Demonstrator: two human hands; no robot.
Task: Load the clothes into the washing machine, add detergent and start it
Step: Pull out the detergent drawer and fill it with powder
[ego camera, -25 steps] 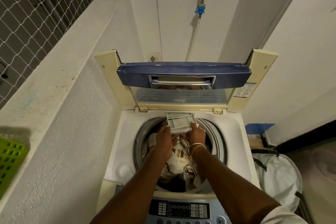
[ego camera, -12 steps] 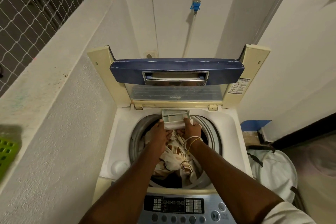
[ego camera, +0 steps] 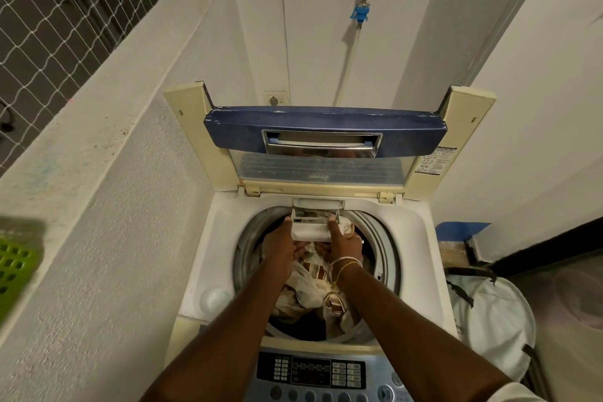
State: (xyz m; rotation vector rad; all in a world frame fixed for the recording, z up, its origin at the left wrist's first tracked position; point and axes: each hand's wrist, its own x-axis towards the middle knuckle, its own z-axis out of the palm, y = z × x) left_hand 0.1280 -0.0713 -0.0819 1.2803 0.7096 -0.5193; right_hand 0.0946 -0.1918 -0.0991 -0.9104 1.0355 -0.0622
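The small soap drawer [ego camera: 314,226] is gripped at the back edge of the opening in the washing machine [ego camera: 222,238], its left side pinched by the left hand [ego camera: 280,246] and its right side by the right hand [ego camera: 346,245]. The clothes [ego camera: 310,285] are piled inside, below the hands.

A white detergent drawer [ego camera: 314,232] juts from the rear rim of the open washing machine [ego camera: 204,254], above beige patterned clothes [ego camera: 310,284].

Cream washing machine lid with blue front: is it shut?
No, the cream blue-fronted lid stands raised behind the clothes-filled grey drum.
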